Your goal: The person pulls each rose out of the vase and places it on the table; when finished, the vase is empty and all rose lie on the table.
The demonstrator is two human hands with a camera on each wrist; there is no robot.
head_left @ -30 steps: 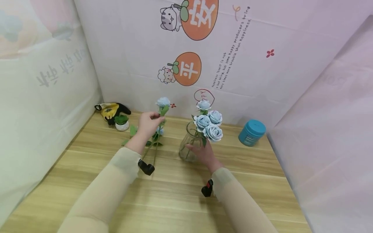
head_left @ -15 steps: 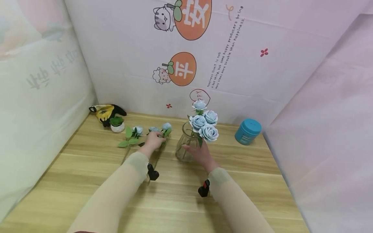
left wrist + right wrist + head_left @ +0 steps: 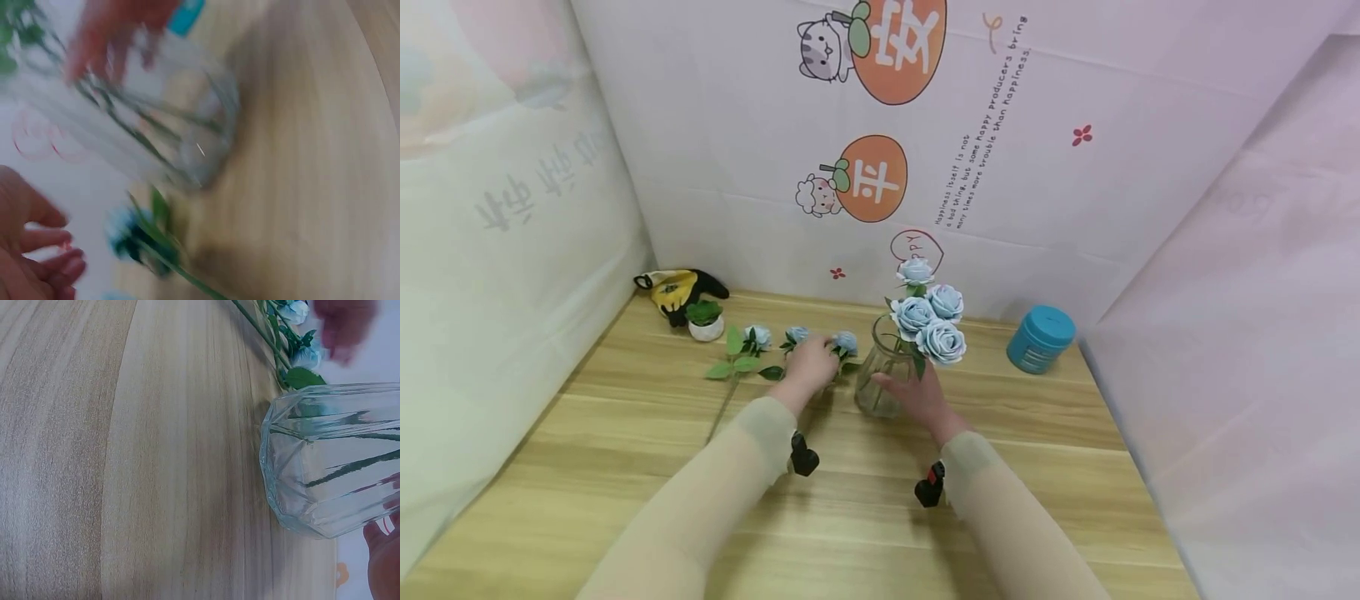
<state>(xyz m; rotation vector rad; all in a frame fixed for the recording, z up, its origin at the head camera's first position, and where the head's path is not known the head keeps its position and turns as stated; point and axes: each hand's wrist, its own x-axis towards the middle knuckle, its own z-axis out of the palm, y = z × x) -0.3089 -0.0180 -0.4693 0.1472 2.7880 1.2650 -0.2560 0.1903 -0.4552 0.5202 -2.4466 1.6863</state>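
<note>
My right hand (image 3: 925, 400) grips the side of a clear glass vase (image 3: 874, 385), which stands on the wooden table. Several pale blue artificial roses (image 3: 942, 340) rise from it, leaning right; their green stems show through the glass (image 3: 284, 487). Left of the vase, a single blue rose (image 3: 846, 342) lies on the table. Over its stem is my left hand (image 3: 814, 364); the left wrist view shows the fingers (image 3: 47, 240) loosely bent, holding nothing, apart from the blurred rose (image 3: 131, 234). Two more roses lie farther left, a middle one (image 3: 797, 334) and a leftmost one (image 3: 758, 337).
A small potted plant (image 3: 705, 328) and a yellow-and-black cloth-like item (image 3: 676, 292) sit at the back left. At the back right stands a teal lidded jar (image 3: 1040, 340). A printed white sheet (image 3: 737, 183) hangs behind the table.
My left hand has lowered the rose it held upright, laid it on the table by the vase and let go. My right hand keeps its grip on the vase.
</note>
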